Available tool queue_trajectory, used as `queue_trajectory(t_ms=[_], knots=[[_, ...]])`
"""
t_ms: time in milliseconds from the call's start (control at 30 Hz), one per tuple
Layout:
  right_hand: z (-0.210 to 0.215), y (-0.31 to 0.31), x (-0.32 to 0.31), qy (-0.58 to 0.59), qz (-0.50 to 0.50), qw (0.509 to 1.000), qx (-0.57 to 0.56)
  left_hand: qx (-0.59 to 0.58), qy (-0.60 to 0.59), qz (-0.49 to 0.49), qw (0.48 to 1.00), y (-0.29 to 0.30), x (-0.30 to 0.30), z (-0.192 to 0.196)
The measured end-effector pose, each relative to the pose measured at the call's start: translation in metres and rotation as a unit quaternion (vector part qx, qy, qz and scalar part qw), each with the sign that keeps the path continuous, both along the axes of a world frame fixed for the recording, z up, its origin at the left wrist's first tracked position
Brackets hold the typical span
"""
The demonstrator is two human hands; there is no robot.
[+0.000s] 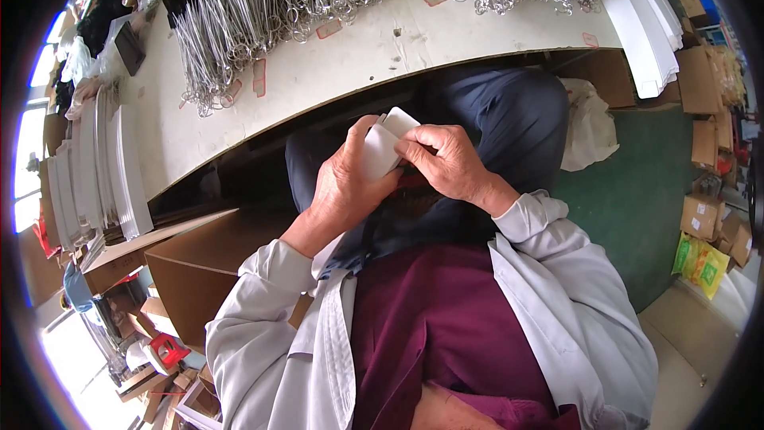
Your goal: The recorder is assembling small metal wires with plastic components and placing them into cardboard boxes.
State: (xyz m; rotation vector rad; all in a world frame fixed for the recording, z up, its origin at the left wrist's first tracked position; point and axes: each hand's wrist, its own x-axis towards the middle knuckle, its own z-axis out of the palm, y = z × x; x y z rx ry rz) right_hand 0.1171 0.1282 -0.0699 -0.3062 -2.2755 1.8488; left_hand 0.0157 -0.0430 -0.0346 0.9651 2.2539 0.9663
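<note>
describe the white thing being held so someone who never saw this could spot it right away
Start at the long white table heaped with metal wire loops; just below its curved front edge, over the lap, the left hand and right hand meet. Between them sits a small stack of white cards, flat and blank, unlike the shiny wires above.

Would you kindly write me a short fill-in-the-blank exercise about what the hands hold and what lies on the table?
1. The left hand and right hand hold small white ____ together above the lap.
2. Bundles of metal wire pieces lie on the ____ table.
3. The open cardboard box stands on the person's ____ side.
4. The person's jacket sleeve is pale ____.

Missing words: cards; white; left; grey
</note>
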Motion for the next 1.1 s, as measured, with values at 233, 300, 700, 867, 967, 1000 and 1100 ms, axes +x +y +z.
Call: queue_trajectory(t_ms=[233, 300, 700, 867, 967, 1000, 1100], knots=[[0.001, -0.004, 0.004, -0.019, 0.047, 0.995, 0.09, 0.025, 0.002, 0.012, 1.0, 0.002, 0.009, -0.014], [0.002, -0.006, 0.005, -0.012, 0.04, 0.996, 0.08, 0.033, 0.01, 0.019, 0.999, 0.002, 0.012, -0.018], [-0.012, -0.027, 0.02, -0.007, -0.075, 0.99, -0.12, 0.087, 0.023, 0.074, 0.993, 0.001, 0.029, -0.034], [-0.01, -0.03, 0.021, 0.08, -0.048, 0.971, 0.219, 0.069, 0.04, 0.072, 0.994, -0.001, 0.038, -0.039], [-0.008, -0.028, 0.022, 0.026, -0.048, 0.99, 0.134, 0.051, 0.035, 0.074, 0.995, -0.006, 0.044, -0.038], [-0.01, -0.025, 0.025, -0.083, -0.055, 0.995, 0.017, 0.041, 0.031, 0.08, 0.995, -0.007, 0.045, -0.039], [-0.011, -0.027, 0.021, -0.079, -0.052, 0.993, -0.077, 0.052, 0.06, 0.071, 0.994, -0.008, 0.048, -0.045]])
